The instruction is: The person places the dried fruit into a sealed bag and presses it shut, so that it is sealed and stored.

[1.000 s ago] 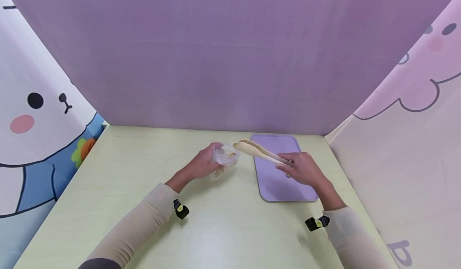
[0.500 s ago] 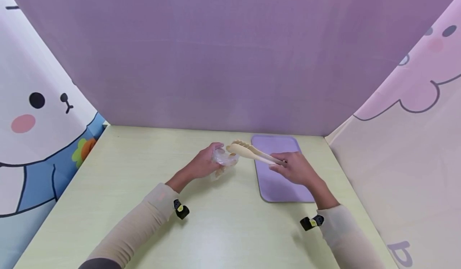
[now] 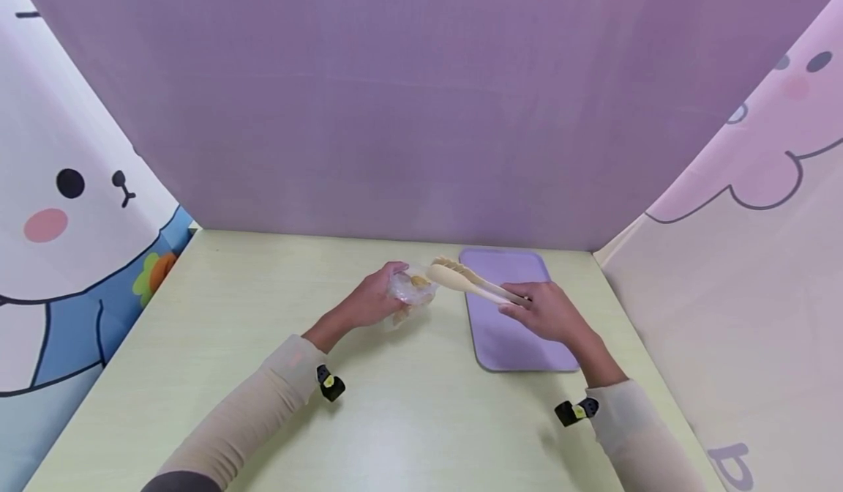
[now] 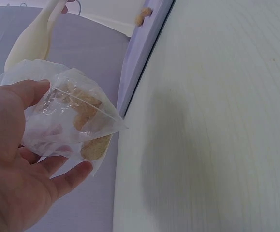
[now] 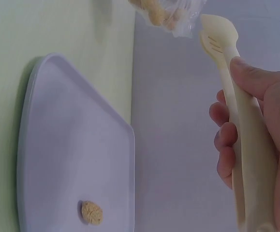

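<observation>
My left hand (image 3: 374, 298) holds a clear plastic bag (image 4: 57, 125) above the table, thumb on the near side and fingers beneath. Inside the bag are several tan, rough-surfaced food pieces (image 4: 85, 116); a yellowish one (image 3: 419, 281) shows at its mouth in the head view. My right hand (image 3: 549, 312) grips cream-coloured tongs (image 3: 454, 278), thumb on one arm and fingers round the other. Their heads, one slotted, lie close together just right of the bag's mouth, with no piece visible between them in the right wrist view.
Below the right hand a lilac tray (image 3: 520, 353) lies on the pale wooden table (image 3: 395, 419). Tan pieces (image 4: 143, 16) rest on the tray in the left wrist view. A purple backdrop (image 3: 408, 111) stands behind, with printed cloth panels on both sides.
The tongs moved left over the bag's mouth, then back right a little. The piece at the mouth shows larger now. My left hand stays in place.
</observation>
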`<action>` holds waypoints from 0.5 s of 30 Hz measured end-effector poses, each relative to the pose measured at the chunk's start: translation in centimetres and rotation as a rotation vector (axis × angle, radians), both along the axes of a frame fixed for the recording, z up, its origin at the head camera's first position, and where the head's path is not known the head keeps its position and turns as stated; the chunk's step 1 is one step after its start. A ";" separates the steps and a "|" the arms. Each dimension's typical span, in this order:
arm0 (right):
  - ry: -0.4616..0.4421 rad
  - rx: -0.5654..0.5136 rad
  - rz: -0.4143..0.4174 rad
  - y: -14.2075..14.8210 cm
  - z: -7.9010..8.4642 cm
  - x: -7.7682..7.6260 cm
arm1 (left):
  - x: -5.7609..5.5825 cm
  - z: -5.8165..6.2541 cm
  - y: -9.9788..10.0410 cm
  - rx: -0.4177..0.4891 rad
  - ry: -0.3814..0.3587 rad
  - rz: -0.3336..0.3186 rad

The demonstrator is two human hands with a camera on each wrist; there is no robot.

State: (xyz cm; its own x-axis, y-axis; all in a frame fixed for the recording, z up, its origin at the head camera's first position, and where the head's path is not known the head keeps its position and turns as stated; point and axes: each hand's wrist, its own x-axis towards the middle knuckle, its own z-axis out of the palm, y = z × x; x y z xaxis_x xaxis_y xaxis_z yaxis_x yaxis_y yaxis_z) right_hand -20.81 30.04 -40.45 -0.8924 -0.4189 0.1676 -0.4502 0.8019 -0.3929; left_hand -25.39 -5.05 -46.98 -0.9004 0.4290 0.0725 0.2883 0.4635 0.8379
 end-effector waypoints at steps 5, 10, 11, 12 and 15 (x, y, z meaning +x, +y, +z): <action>-0.025 -0.001 -0.020 0.8 -0.1 0.1 | 0.1 0.0 0.0 -0.002 0.004 -0.003; -0.053 -0.013 -0.033 1.9 -0.3 0.4 | 0.1 0.1 0.0 -0.016 0.027 -0.007; -0.056 -0.014 -0.035 2.1 -0.4 0.5 | 0.0 0.1 0.0 -0.018 0.031 -0.008; -0.055 -0.009 -0.036 2.4 -0.4 0.5 | 0.0 0.0 0.0 -0.018 0.030 -0.008; -0.044 0.007 -0.041 3.1 -0.7 0.6 | 0.0 0.0 0.0 -0.015 0.031 -0.010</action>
